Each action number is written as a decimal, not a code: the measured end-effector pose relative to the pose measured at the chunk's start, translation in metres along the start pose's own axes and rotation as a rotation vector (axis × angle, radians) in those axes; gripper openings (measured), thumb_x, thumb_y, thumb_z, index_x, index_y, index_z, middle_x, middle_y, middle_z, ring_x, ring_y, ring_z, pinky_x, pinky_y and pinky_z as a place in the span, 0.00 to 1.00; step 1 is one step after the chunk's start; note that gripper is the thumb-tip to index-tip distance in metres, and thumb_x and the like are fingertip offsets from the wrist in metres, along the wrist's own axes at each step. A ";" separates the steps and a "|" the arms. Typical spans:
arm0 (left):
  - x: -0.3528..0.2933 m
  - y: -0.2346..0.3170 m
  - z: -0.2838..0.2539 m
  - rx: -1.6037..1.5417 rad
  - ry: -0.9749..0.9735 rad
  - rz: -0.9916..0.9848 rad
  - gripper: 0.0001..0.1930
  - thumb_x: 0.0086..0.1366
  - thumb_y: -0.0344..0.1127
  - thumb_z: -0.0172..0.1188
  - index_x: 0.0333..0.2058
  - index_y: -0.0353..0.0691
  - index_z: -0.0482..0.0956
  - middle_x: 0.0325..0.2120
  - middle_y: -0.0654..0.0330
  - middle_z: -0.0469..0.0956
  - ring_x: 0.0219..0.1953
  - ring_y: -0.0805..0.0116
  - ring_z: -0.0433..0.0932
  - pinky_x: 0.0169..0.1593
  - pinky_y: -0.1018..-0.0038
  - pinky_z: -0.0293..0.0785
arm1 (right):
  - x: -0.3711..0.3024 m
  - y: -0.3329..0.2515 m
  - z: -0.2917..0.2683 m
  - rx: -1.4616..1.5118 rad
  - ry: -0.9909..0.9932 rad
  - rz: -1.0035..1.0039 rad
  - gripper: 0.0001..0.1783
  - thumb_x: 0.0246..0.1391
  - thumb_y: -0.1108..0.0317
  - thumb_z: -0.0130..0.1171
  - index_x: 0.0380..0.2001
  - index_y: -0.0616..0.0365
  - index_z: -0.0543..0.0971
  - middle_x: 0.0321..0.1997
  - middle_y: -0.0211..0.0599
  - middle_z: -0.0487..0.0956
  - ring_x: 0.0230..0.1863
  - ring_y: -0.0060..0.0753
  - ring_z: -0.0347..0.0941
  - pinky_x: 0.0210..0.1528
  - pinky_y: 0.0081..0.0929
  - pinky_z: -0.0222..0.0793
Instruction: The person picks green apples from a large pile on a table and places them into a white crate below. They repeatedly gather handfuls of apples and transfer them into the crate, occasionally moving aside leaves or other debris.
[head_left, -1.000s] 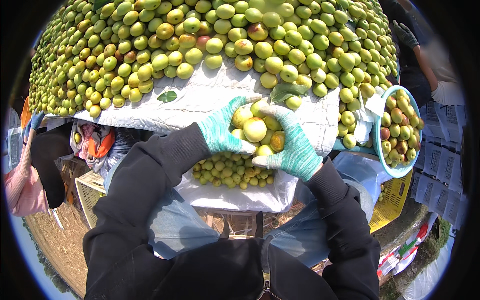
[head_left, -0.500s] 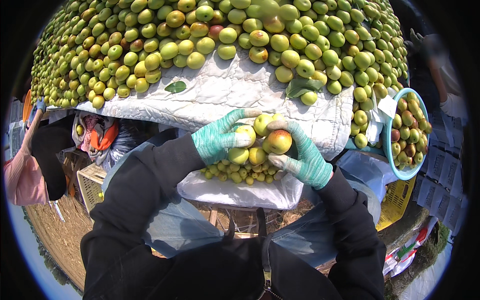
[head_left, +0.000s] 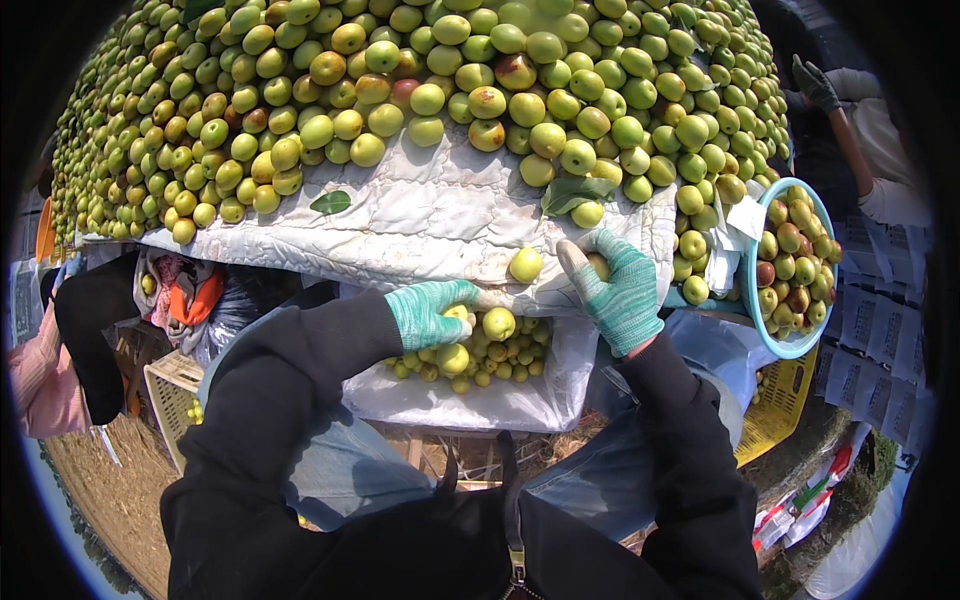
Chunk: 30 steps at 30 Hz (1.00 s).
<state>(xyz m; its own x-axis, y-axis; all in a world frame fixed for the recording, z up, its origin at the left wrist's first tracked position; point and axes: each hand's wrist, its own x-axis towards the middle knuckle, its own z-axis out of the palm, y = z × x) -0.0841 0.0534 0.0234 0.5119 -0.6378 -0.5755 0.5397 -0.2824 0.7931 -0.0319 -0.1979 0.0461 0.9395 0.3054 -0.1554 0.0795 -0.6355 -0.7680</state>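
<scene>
My left hand (head_left: 430, 314), in a green knit glove with pale fingertips, is curled around a green jujube (head_left: 456, 312). Two more jujubes are just beside its fingers, one yellow-green (head_left: 498, 323) and one lower down (head_left: 452, 357), above a lined box (head_left: 470, 408) of small jujubes. My right hand (head_left: 622, 288), gloved alike, closes on a jujube (head_left: 599, 266) partly hidden by its fingers, over the quilted white cloth (head_left: 430, 225). Between the hands a single jujube (head_left: 525, 264) sits on the cloth's near edge.
A large heap of jujubes (head_left: 330, 70) covers the far side. To the right stand a blue basket (head_left: 752, 262) of redder jujubes and a yellow crate (head_left: 775, 410). A beige crate (head_left: 165, 395) is at left. Other people's arms (head_left: 845, 140) show at both sides.
My hands have moved apart from the cluster they held together. My right hand went up over the cloth with one jujube, while one now lies on the cloth and others are above the box.
</scene>
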 end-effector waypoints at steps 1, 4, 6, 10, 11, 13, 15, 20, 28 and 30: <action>0.002 0.006 -0.001 0.041 -0.006 -0.069 0.20 0.64 0.35 0.54 0.55 0.42 0.72 0.42 0.60 0.78 0.40 0.74 0.75 0.46 0.74 0.72 | 0.011 0.004 0.000 -0.206 0.295 -0.176 0.13 0.51 0.60 0.65 0.32 0.59 0.79 0.27 0.43 0.78 0.29 0.42 0.76 0.35 0.33 0.72; 0.014 0.026 -0.007 0.163 0.164 0.184 0.20 0.64 0.39 0.60 0.53 0.42 0.73 0.38 0.61 0.78 0.43 0.72 0.75 0.51 0.73 0.70 | 0.035 0.017 -0.003 -0.441 0.365 -0.082 0.17 0.49 0.56 0.65 0.36 0.57 0.79 0.33 0.43 0.79 0.33 0.42 0.77 0.36 0.35 0.72; 0.029 0.040 -0.016 0.489 0.548 0.438 0.19 0.62 0.37 0.61 0.52 0.42 0.74 0.43 0.56 0.75 0.47 0.64 0.74 0.54 0.70 0.69 | 0.047 0.016 -0.003 -0.517 0.225 0.072 0.18 0.48 0.52 0.65 0.37 0.51 0.79 0.37 0.41 0.79 0.36 0.41 0.78 0.38 0.35 0.72; 0.067 0.058 -0.042 0.894 1.099 0.678 0.21 0.58 0.34 0.62 0.52 0.45 0.74 0.54 0.54 0.68 0.57 0.57 0.66 0.61 0.65 0.62 | 0.035 -0.012 -0.041 -0.080 0.135 -0.027 0.12 0.49 0.60 0.65 0.30 0.57 0.81 0.26 0.40 0.80 0.28 0.35 0.76 0.36 0.28 0.71; 0.076 0.062 -0.051 0.956 1.161 0.689 0.20 0.59 0.35 0.60 0.51 0.43 0.75 0.52 0.53 0.69 0.56 0.56 0.66 0.59 0.64 0.64 | 0.012 -0.020 -0.069 0.093 0.124 -0.008 0.11 0.49 0.63 0.66 0.30 0.61 0.80 0.25 0.36 0.79 0.26 0.26 0.73 0.34 0.24 0.70; 0.091 0.071 -0.067 0.987 1.164 0.586 0.20 0.61 0.36 0.57 0.53 0.44 0.74 0.54 0.55 0.69 0.57 0.57 0.65 0.60 0.65 0.63 | -0.043 -0.034 -0.135 0.197 0.144 0.130 0.08 0.49 0.68 0.66 0.29 0.61 0.79 0.25 0.26 0.76 0.25 0.15 0.69 0.28 0.15 0.66; 0.107 0.085 -0.081 1.099 1.201 0.475 0.22 0.63 0.41 0.54 0.55 0.44 0.71 0.55 0.55 0.69 0.57 0.58 0.67 0.61 0.65 0.62 | -0.100 -0.033 -0.186 0.045 0.316 0.203 0.05 0.50 0.72 0.63 0.28 0.61 0.78 0.25 0.26 0.75 0.24 0.13 0.67 0.27 0.13 0.64; 0.134 0.116 -0.088 1.107 0.947 0.289 0.24 0.63 0.46 0.55 0.54 0.41 0.68 0.44 0.49 0.73 0.48 0.53 0.73 0.51 0.60 0.70 | -0.196 -0.008 -0.242 -0.528 -0.060 0.853 0.15 0.46 0.63 0.68 0.30 0.67 0.83 0.21 0.37 0.80 0.24 0.21 0.74 0.30 0.23 0.70; 0.108 0.080 -0.051 1.268 0.730 0.379 0.25 0.56 0.29 0.57 0.55 0.50 0.70 0.47 0.53 0.71 0.51 0.53 0.71 0.53 0.62 0.70 | -0.030 0.014 -0.145 0.273 0.234 0.036 0.17 0.55 0.73 0.55 0.48 0.63 0.77 0.37 0.35 0.80 0.29 0.17 0.73 0.26 0.13 0.69; 0.091 0.070 -0.041 1.285 0.699 0.366 0.26 0.54 0.26 0.57 0.54 0.49 0.70 0.47 0.53 0.71 0.50 0.53 0.71 0.53 0.61 0.69 | 0.054 0.020 -0.117 -0.129 0.303 -0.129 0.19 0.51 0.77 0.56 0.49 0.57 0.77 0.42 0.35 0.80 0.30 0.19 0.74 0.36 0.17 0.71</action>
<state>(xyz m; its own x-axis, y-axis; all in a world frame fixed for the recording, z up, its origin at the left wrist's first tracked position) 0.0277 0.0048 0.0183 0.8910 -0.4540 0.0043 -0.4303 -0.8414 0.3270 0.0592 -0.2766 0.0952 0.9737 0.1767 0.1441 0.2271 -0.6954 -0.6818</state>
